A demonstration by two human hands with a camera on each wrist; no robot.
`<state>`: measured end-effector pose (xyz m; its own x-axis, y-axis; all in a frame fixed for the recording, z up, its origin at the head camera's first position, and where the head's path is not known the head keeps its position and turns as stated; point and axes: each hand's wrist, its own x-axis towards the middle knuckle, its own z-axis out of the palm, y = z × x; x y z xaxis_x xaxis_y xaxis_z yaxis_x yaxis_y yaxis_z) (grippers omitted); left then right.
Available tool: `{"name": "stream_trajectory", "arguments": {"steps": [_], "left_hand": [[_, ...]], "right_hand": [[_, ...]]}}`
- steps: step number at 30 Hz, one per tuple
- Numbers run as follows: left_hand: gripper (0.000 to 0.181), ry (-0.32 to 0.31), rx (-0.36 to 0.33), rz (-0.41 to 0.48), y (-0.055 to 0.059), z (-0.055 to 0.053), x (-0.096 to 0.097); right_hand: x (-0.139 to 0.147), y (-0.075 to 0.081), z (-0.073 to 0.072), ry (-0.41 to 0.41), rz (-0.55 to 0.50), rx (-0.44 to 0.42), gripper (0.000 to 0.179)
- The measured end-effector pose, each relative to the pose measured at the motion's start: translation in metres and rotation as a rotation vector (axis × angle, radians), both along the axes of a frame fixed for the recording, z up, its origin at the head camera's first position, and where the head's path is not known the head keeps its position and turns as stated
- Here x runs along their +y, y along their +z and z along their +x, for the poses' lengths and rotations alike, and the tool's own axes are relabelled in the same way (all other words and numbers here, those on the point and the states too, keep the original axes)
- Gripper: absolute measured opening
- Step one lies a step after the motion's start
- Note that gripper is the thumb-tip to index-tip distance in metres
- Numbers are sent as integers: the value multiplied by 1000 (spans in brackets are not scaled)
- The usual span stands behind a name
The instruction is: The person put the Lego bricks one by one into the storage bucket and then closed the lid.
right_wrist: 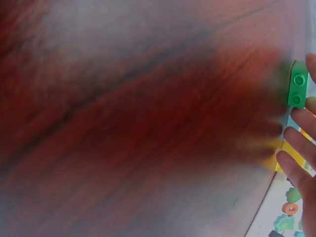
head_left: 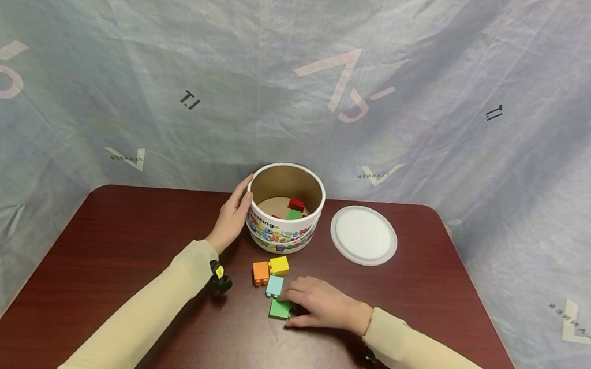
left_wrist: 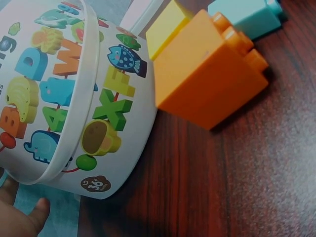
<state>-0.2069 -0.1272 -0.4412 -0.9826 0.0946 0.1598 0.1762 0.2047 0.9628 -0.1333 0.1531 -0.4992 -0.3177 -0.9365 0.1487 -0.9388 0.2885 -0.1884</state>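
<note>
My left hand (head_left: pixel 232 214) rests against the left side of a white tub (head_left: pixel 280 242) printed with colourful letters and animals, its fingers near the rim. Inside the tub lie red blocks (head_left: pixel 296 203) and a green block (head_left: pixel 294 214). My right hand (head_left: pixel 321 303) is over the table beside a green toy block (head_left: pixel 280 309), thumb and fingers spread around its right end; contact is hard to tell. Just beyond that block lies a light blue block (head_left: pixel 274 286), close to the fingertips. An orange block (left_wrist: pixel 207 69) and a yellow block (head_left: pixel 279 265) lie in front of the tub.
A round white lid (head_left: pixel 364 235) lies on the dark red table (head_left: pixel 402 285), right of the tub. A grey printed curtain (head_left: pixel 261 89) hangs behind the table and along its sides.
</note>
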Motion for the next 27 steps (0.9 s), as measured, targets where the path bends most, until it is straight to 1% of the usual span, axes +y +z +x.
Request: {"name": "stream_trajectory", "arguments": {"steps": [8, 17, 22, 27], "left_hand": [[54, -6, 2, -4, 2, 1, -1], [54, -3, 0, 1, -3, -1, 0], [54, 2, 7, 3, -5, -2, 0], [54, 1, 8, 6, -5, -2, 0]], "right_hand": [[-2, -1, 0, -7, 3, -12, 42], [-1, -1, 0, 1, 5, 27, 39], [0, -1, 0, 0, -2, 17, 38], [0, 0, 0, -6, -5, 14, 39]]}}
